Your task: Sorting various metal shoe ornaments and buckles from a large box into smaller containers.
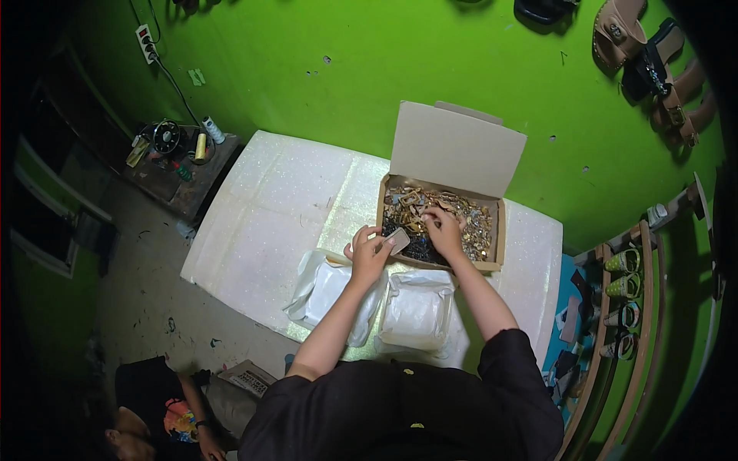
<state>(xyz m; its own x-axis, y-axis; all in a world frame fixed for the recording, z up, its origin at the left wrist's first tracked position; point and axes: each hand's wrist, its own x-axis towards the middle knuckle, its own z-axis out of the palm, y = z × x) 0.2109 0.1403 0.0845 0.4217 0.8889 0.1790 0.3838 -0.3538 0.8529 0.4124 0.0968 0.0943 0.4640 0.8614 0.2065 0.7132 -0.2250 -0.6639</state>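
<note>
An open cardboard box [500,242] holds a heap of small metal ornaments [473,209], gold toned at the back and right and dark at the front left. My left hand [370,252] is at the box's front left corner. Between its thumb and fingers is a small flat beige square piece [399,241] with rounded corners. My right hand [444,232] reaches in over the heap, fingertips drawn together among the gold pieces. Whatever they pinch is too small to make out. Two trays lined with white paper, a left tray [317,296] and a right tray [416,309], stand before the box.
The box's raised lid [453,146] stands against the green wall. The white glittery table [269,207] spreads leftward. A side bench [181,188] at the left bears thread spools. At the right is a wooden rack [647,292] with sandals. Another person [157,407] sits at lower left.
</note>
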